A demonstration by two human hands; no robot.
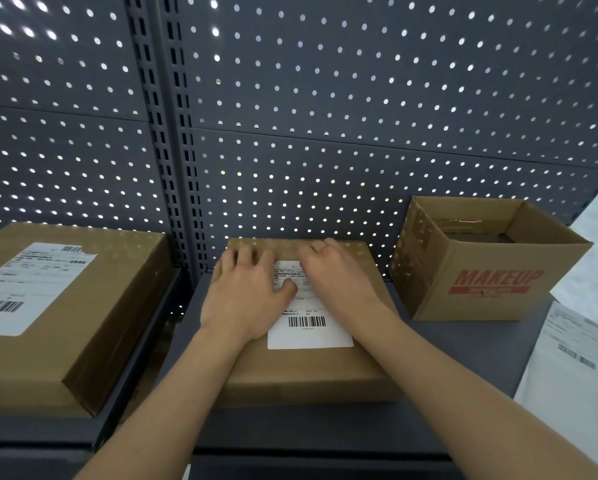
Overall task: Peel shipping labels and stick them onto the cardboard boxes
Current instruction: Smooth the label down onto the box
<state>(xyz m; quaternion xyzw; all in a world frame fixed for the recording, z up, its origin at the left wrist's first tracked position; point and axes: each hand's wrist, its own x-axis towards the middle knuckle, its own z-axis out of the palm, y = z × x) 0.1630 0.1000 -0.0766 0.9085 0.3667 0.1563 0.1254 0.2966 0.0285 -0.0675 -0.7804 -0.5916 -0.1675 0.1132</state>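
Note:
A flat closed cardboard box (311, 372) lies on the grey shelf in front of me. On its top sits a white shipping label (309, 332) with a barcode near its lower end. My left hand (247, 292) lies flat over the label's left upper part, thumb pressing on the paper. My right hand (337, 282) rests flat on the label's right upper part, fingers stretched toward the box's far edge. Both hands hide the upper half of the label.
A larger closed box (65, 327) with a label (27, 285) stuck on top sits at the left. An open box printed MAKEUP (481, 268) stands at the right. Label sheets (578, 344) lie at the far right. A dark pegboard wall (325, 116) rises behind.

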